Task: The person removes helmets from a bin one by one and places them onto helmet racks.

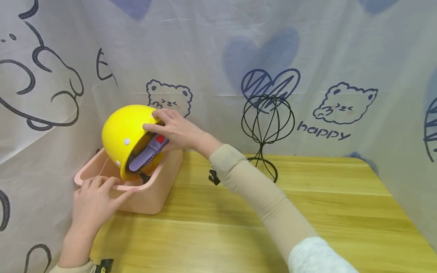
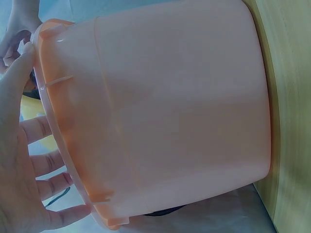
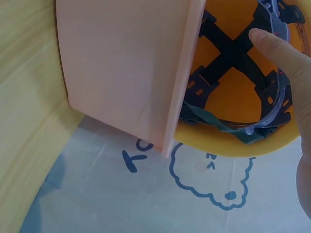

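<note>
A yellow hard hat [image 1: 128,127] sits tilted, partly inside a pink plastic bin [image 1: 164,182] at the left of the table. My right hand [image 1: 177,131] grips the hat's brim, fingers on the outer shell and thumb inside. The hat's hollow faces right, showing a purple adjusting band [image 1: 149,152]; black crossed straps [image 3: 233,53] show in the right wrist view. My left hand [image 1: 93,204] holds the bin's near rim, fingertips over the edge and thumb along the outer wall. The lower part of the hat is hidden by the bin.
A black wire stand [image 1: 262,142] with a round cage top stands behind my right forearm, near the table's back edge. White cloth with drawn bears and hearts [image 1: 205,57] hangs around the wooden table [image 1: 205,235] at the back and sides.
</note>
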Demonstrator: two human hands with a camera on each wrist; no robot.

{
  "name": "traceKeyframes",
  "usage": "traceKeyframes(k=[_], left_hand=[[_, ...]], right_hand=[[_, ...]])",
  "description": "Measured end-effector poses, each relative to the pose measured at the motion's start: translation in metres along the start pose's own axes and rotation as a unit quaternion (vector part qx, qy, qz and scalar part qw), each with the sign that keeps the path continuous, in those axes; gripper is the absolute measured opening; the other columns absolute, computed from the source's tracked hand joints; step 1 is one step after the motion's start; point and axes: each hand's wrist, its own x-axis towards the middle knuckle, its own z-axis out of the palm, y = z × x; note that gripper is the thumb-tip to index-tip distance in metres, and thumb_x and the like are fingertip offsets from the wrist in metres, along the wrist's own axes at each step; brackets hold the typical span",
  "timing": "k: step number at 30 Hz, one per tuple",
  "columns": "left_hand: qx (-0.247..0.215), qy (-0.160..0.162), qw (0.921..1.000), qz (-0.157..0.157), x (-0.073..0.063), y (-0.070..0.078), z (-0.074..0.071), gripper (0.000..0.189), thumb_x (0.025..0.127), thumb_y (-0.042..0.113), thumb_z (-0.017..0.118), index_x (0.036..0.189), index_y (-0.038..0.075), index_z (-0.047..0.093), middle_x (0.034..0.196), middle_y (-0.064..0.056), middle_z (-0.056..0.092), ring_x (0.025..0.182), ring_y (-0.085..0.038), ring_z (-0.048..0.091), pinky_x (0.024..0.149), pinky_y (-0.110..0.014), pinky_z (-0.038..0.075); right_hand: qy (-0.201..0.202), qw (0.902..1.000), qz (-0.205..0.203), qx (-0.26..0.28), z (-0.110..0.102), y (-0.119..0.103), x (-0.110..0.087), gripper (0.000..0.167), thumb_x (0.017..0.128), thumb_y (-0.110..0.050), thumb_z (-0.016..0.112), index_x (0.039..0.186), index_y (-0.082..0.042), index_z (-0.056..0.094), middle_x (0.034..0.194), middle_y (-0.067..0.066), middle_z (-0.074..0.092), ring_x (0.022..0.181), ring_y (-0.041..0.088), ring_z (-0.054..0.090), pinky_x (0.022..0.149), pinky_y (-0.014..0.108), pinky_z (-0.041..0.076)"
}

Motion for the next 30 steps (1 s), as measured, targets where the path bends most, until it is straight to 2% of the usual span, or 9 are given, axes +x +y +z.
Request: traceKeyframes(k=[15,24,30], left_hand=[[0.002,-0.013,0.9999,-0.009,-0.001,0.001,-0.002,0.064,0.078,0.069,0.065,0.099,0.009,0.065,0.103,-0.021,0.057,0.105,-0.049,0.044,0.073,-0.068,0.037],[-0.003,-0.010,0.9999,-0.006,0.000,0.003,-0.002,0.063,0.077,0.069,0.065,0.099,0.010,0.065,0.105,-0.020,0.057,0.106,-0.049,0.044,0.073,-0.067,0.037],[0.004,-0.007,1.0000,-0.004,0.001,0.003,-0.001,0.065,0.077,0.070,0.065,0.099,0.009,0.065,0.107,-0.022,0.058,0.105,-0.049,0.045,0.072,-0.069,0.037]], right_hand=[[0.024,0.9990,-0.006,-0.037,-0.029,0.011,-0.008,0.068,0.083,-0.052,0.072,0.141,-0.030,0.044,0.146,0.014,0.033,0.137,0.031,0.030,0.118,0.043,0.023],[0.078,0.9943,-0.028,-0.068,-0.041,0.022,-0.015,0.071,0.080,-0.063,0.068,0.138,-0.029,0.046,0.141,0.016,0.038,0.132,0.033,0.036,0.114,0.044,0.029],[0.116,0.9890,-0.045,-0.079,-0.052,0.030,-0.020,0.067,0.082,-0.059,0.068,0.137,-0.027,0.046,0.137,0.016,0.040,0.127,0.032,0.038,0.112,0.044,0.030]])
